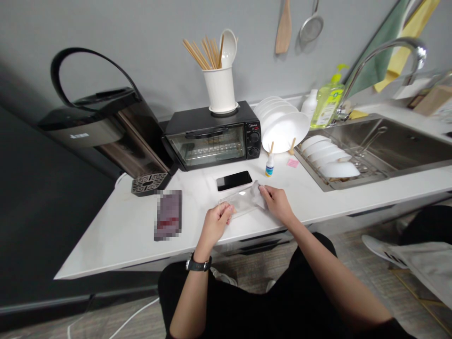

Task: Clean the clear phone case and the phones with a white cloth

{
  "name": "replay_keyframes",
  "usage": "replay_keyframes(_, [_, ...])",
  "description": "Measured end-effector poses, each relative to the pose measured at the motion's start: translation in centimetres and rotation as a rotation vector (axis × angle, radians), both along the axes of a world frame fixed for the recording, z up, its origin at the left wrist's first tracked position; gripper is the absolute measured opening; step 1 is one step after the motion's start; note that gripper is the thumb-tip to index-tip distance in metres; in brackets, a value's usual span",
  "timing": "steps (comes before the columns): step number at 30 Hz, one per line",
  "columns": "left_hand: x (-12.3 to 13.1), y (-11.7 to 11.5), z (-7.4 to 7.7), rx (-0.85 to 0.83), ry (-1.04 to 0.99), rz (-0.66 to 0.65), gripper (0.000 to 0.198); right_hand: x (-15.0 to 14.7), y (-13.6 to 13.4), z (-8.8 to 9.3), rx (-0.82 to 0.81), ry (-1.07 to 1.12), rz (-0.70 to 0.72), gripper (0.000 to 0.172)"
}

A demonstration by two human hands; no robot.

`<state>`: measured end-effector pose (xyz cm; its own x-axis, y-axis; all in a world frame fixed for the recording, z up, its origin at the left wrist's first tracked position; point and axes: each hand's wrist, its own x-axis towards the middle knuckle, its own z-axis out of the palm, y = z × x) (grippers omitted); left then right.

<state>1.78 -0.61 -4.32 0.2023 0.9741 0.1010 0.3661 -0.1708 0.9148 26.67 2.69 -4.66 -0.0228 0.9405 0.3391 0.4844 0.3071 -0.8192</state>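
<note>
crosswise, a clear, flat plastic case (240, 203) spans from the left hand (216, 221), whose fingers pinch its left end, to the right hand (278, 202), whose fingers grip a thin grey cloth (258, 195) at the other, over the white counter (120, 226).

- A watch (198, 263) with a black strap is worn on the left wrist.
- Black trousers (319, 246) are worn.
- Forearms are bared by black sleeves (392, 330).
- Pale shoes (224, 277) are worn.
</note>
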Motion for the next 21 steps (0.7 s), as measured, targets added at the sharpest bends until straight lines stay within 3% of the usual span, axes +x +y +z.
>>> replay_keyframes(3, [0.02, -0.01, 0.06, 0.013, 0.021, 0.026, 0.041, -0.08, -0.02, 0.02, 0.012, -0.004, 0.021, 0.044])
replay_keyframes(8, [0.08, -0.07, 0.17, -0.009, 0.022, 0.009, 0.041, -0.15, -0.16, -0.05, 0.030, -0.018, -0.034, 0.055])
replay_keyframes(12, [0.08, -0.01, 0.13, 0.006, 0.034, 0.028, 0.040, -0.12, -0.28, 0.07, 0.059, -0.032, -0.025, 0.046])
replay_keyframes(17, [0.13, 0.02, 0.15, -0.012, 0.009, 0.026, 0.041, -0.23, -0.53, 0.20, 0.067, -0.051, -0.084, 0.055])
replay_keyframes(21, [0.22, -0.01, 0.24, 0.008, 0.018, 0.027, 0.040, -0.30, -0.92, 0.39, 0.097, -0.063, -0.087, 0.044])
